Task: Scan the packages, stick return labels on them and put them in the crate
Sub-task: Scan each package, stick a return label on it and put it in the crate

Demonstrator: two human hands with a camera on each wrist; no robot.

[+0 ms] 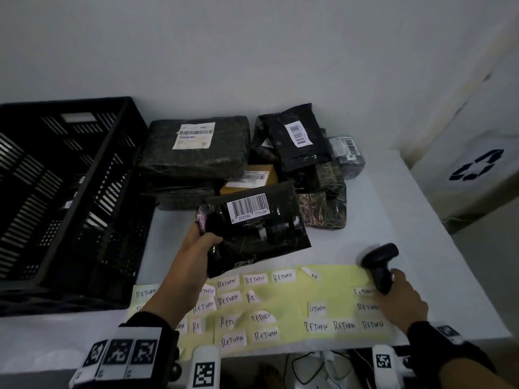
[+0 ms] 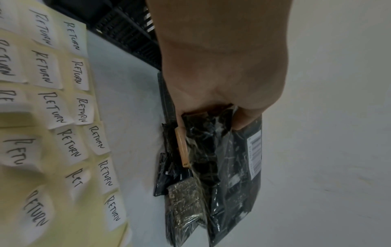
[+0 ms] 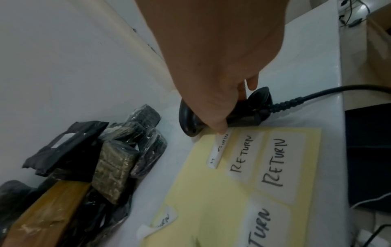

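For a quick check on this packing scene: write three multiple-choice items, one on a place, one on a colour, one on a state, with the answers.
1. Where does the crate stand relative to the package pile?
A. To its left
B. To its right
C. On top of it

2. What colour are the backing sheets under the return labels?
A. Blue
B. Pale yellow
C. Red

3. What is the right hand doing?
A. Resting flat on the table
B. Gripping the scanner
C. Holding a package

Answers: 1 A, the crate fills the table's left side. 2 B, the sheets show pale yellow. 3 B, its fingers wrap the scanner's handle.
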